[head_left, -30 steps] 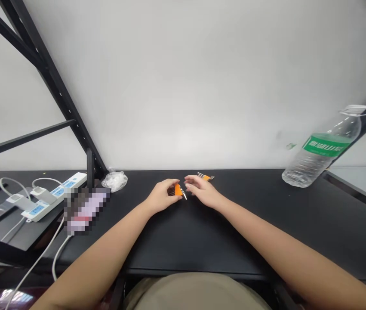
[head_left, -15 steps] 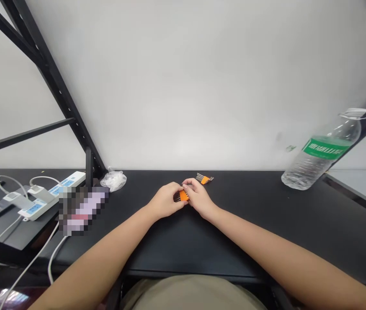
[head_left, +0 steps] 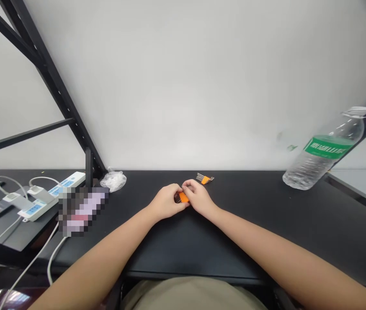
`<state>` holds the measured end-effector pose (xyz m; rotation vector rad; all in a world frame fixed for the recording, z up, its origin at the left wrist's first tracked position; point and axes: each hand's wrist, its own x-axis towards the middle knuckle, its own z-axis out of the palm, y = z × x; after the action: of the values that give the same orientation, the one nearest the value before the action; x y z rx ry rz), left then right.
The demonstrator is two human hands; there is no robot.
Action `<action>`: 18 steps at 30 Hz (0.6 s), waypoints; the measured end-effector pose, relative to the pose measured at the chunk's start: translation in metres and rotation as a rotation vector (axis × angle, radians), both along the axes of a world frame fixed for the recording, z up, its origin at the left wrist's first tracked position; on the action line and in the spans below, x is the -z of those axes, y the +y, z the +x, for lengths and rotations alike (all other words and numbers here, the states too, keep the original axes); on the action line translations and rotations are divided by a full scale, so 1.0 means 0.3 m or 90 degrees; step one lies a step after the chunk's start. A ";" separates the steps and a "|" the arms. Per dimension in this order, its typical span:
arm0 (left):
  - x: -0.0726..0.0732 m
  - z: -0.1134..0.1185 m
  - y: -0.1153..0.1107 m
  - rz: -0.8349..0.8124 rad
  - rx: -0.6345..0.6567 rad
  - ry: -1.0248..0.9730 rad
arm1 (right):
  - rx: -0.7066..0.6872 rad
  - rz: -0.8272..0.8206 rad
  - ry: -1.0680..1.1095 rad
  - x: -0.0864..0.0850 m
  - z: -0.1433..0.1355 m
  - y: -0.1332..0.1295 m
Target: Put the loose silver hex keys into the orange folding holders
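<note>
Both my hands meet over the black table, around a small orange holder with thin dark rods [head_left: 183,197]; its exact kind is too small to make out. My left hand [head_left: 167,201] curls round its left side, thumb along the near edge. From the right, my right hand [head_left: 200,199] pinches the other end, its fingertips close to those of the left. Part of the holder is hidden by the fingers. Just beyond my right hand lies a similar orange piece with a row of thin metal rods [head_left: 205,178], touched by neither hand.
A large clear bottle with a green label [head_left: 324,148] stands at the right. To the left are a crumpled clear plastic bag [head_left: 114,181], a blurred-out phone-like item [head_left: 86,211], a white power strip [head_left: 53,193] with cables, and a black metal frame [head_left: 56,86]. A pale wall rises behind.
My hands stay almost in place, with the fingers shifting slightly around the orange holder. Less of its dark rods shows now. The second orange piece has not moved.
</note>
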<state>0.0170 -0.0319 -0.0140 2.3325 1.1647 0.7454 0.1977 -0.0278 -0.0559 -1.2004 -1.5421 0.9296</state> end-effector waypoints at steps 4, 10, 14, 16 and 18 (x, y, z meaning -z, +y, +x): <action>0.006 0.003 0.001 -0.042 -0.013 -0.008 | 0.013 -0.030 0.034 0.001 0.003 0.007; 0.021 -0.003 0.000 -0.002 0.006 -0.005 | -0.060 -0.139 0.085 -0.012 -0.008 0.006; 0.002 0.007 -0.015 0.045 0.015 0.008 | -0.022 -0.054 0.122 -0.017 -0.018 -0.007; -0.009 0.012 -0.022 0.032 0.019 0.005 | -0.036 -0.055 0.159 -0.019 -0.017 -0.012; -0.016 0.012 -0.025 0.005 0.017 -0.003 | -0.035 -0.061 0.174 -0.020 -0.011 -0.012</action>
<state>0.0205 -0.0394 -0.0091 2.3476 1.1276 0.7474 0.1944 -0.0314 -0.0498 -1.0524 -1.3292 1.1642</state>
